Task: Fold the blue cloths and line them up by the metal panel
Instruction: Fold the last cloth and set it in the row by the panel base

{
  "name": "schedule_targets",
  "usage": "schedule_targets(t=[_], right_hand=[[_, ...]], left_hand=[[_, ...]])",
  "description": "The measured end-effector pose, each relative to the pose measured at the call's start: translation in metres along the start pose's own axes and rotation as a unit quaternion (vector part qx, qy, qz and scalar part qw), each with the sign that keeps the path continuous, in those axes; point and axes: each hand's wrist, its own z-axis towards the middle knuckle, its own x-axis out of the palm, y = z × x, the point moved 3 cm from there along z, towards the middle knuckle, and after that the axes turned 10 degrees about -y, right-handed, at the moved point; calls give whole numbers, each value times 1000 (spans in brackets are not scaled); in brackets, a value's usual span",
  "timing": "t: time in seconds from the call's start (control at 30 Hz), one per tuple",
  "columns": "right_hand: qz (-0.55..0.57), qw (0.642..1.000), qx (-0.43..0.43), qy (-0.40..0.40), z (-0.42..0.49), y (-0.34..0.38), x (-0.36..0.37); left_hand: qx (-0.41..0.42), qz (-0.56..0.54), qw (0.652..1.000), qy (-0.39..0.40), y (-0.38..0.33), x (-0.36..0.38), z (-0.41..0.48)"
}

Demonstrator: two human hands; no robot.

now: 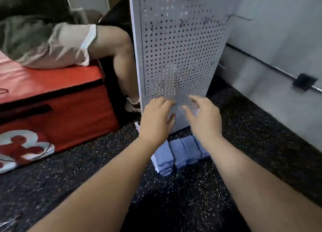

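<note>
While left hand (156, 116) and right hand (203, 117) are spread empty, the soft, limp blue cloths (181, 152) beneath both wrists are judged best pinched along folded edges.

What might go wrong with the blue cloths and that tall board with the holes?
1. Both hands, the left hand and the right hand, are up at the tall upright metal panel; a hard push might tip or slide it.
2. The folded blue cloths lie in a row at its foot, right under the forearms; pulling back low might brush them and spoil the line.
</note>
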Motion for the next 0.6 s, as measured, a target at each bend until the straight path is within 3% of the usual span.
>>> schedule_targets(t=[0.1, 0.2, 0.3, 0.5, 0.6], right_hand=[[-42, 990, 54, 123, -54, -50, 64], [-72, 970, 86, 217, -89, -90, 122], [-73, 949, 101, 290, -111, -117, 176], [-55, 924, 82, 369, -132, -141, 251], [-55, 919, 122, 370, -138, -147, 264]], left_hand=[[-159, 13, 980, 117, 51, 57, -67], [-318, 13, 926, 205, 92, 105, -109], [-416, 0, 870, 263, 125, 147, -140], [-560, -62, 784, 261, 170, 206, -180], [-626, -98, 747, 201, 181, 221, -191]])
